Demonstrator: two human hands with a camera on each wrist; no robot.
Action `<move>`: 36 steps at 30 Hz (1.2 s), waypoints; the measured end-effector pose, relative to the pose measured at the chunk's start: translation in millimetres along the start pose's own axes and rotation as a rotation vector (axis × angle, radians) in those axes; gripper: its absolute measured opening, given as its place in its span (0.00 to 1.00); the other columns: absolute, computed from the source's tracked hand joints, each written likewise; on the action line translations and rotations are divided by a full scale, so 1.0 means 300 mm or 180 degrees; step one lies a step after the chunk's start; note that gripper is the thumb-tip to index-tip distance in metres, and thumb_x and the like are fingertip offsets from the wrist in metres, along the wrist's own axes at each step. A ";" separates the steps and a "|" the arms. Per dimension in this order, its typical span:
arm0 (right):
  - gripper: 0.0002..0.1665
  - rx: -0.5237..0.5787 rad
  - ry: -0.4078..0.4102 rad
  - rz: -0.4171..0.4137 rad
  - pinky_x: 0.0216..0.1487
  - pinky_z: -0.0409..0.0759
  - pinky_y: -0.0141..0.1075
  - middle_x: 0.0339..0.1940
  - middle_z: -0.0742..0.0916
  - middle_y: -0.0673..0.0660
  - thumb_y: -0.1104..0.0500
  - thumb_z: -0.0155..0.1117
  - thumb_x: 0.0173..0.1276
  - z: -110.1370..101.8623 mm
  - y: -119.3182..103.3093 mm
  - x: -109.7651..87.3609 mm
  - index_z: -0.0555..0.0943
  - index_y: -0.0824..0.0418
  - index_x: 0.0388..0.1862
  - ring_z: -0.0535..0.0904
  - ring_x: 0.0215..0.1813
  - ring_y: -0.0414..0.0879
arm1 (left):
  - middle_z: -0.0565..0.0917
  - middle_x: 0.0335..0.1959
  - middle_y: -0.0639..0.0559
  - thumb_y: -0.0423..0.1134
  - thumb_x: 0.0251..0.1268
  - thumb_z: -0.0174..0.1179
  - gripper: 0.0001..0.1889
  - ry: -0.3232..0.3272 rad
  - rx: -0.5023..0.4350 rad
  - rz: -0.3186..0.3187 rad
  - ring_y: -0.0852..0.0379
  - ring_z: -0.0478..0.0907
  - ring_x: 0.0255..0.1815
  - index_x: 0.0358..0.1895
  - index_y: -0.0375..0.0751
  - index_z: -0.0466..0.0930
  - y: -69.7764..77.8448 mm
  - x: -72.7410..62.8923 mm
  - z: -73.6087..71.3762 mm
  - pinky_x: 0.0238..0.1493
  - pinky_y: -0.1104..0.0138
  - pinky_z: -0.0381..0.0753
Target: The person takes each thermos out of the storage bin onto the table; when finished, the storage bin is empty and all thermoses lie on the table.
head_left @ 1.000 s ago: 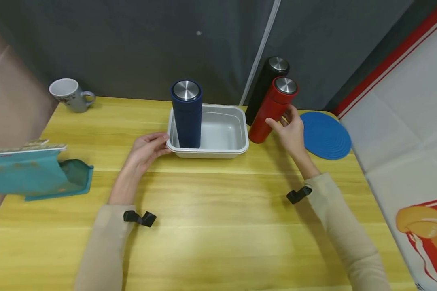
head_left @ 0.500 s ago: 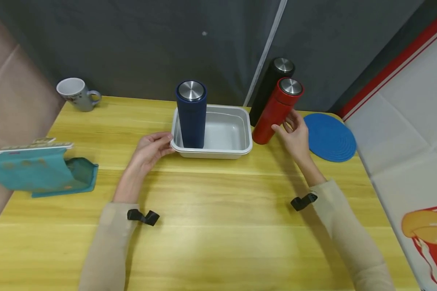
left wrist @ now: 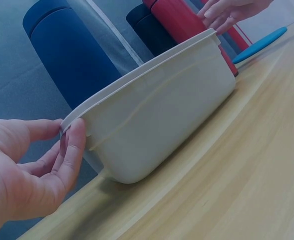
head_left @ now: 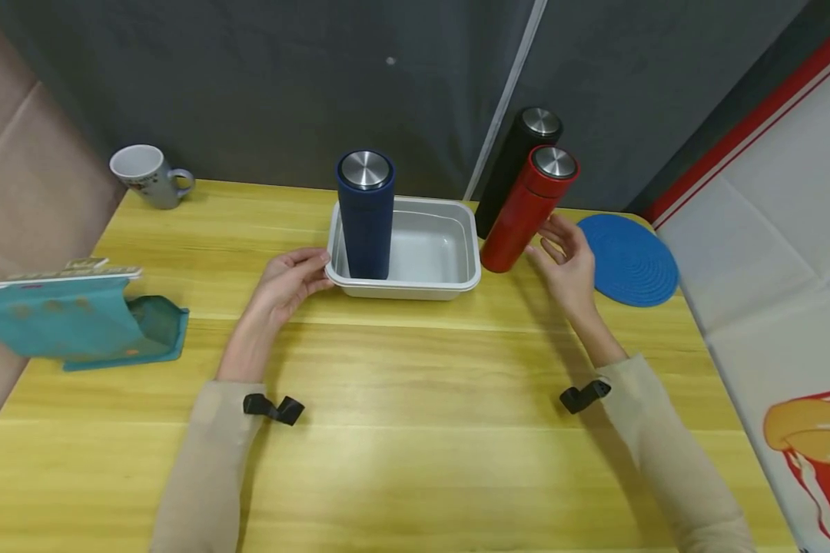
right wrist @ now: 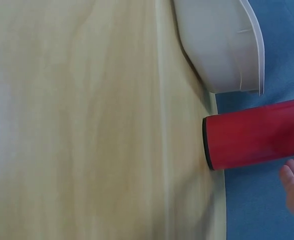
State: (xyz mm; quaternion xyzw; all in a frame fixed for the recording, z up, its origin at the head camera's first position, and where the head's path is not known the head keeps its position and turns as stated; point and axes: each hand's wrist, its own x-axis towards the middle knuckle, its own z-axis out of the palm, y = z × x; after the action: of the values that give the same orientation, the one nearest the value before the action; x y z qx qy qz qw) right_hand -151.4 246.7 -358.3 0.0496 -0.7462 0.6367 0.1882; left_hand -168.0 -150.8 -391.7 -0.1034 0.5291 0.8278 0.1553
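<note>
A white rectangular plastic container [head_left: 408, 293] stands on the table, and my left hand [head_left: 281, 289] pinches its left rim between thumb and fingers. In the left wrist view the thumb lies over the rim and the fingers [left wrist: 73, 150] sit against the outer side. Inside the container, at its left end, a dark blue thermos [head_left: 368, 230] stands upright. Just right of the container a red thermos [head_left: 521, 215] with a steel-topped lid stands upright. My right hand [head_left: 569, 269] is beside it, fingers loosely bent and thumb off its surface; any fingertip contact is hard to tell.
A black thermos [head_left: 510, 169] stands behind the red one, partly hidden. A blue round mat [head_left: 628, 259] lies at the right. At the left are a grey mug [head_left: 154, 183] and a teal bag [head_left: 76, 319]. A dark panel [head_left: 249, 92] borders the table's back.
My right hand has loosened from the red thermos and drawn slightly right. The left hand keeps its pinch on the container. The head view has shifted a little.
</note>
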 end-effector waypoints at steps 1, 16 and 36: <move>0.33 0.0003 -0.0009 -0.0028 0.66 0.67 0.56 0.58 0.77 0.71 0.78 0.64 0.59 -0.001 0.001 -0.004 0.66 0.77 0.64 0.73 0.59 0.63 | 0.78 0.38 0.42 0.28 0.66 0.59 0.08 0.0001 0.0004 0.0000 0.55 0.80 0.31 0.47 0.31 0.76 0.000 0.000 0.000 0.36 0.69 0.85; 0.33 0.0191 -0.0534 -0.0207 0.64 0.73 0.47 0.56 0.74 0.78 0.82 0.63 0.58 -0.024 0.033 -0.067 0.67 0.76 0.63 0.73 0.57 0.61 | 0.78 0.39 0.42 0.28 0.66 0.60 0.09 0.0006 0.0006 -0.0050 0.55 0.79 0.32 0.47 0.31 0.76 0.000 0.005 -0.005 0.36 0.69 0.85; 0.34 0.0180 -0.0964 -0.0194 0.64 0.72 0.44 0.58 0.77 0.72 0.79 0.64 0.59 0.070 0.012 -0.051 0.66 0.74 0.65 0.75 0.59 0.55 | 0.81 0.34 0.45 0.26 0.67 0.58 0.03 0.0002 -0.0030 0.0005 0.55 0.80 0.30 0.39 0.36 0.80 0.005 -0.004 0.001 0.35 0.69 0.85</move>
State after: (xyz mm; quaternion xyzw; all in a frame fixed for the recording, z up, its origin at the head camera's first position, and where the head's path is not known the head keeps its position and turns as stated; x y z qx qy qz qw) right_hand -142.8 224.5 -369.5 0.1730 -0.7459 0.6366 0.0913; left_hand -167.5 -151.3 -389.9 -0.1040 0.5254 0.8303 0.1540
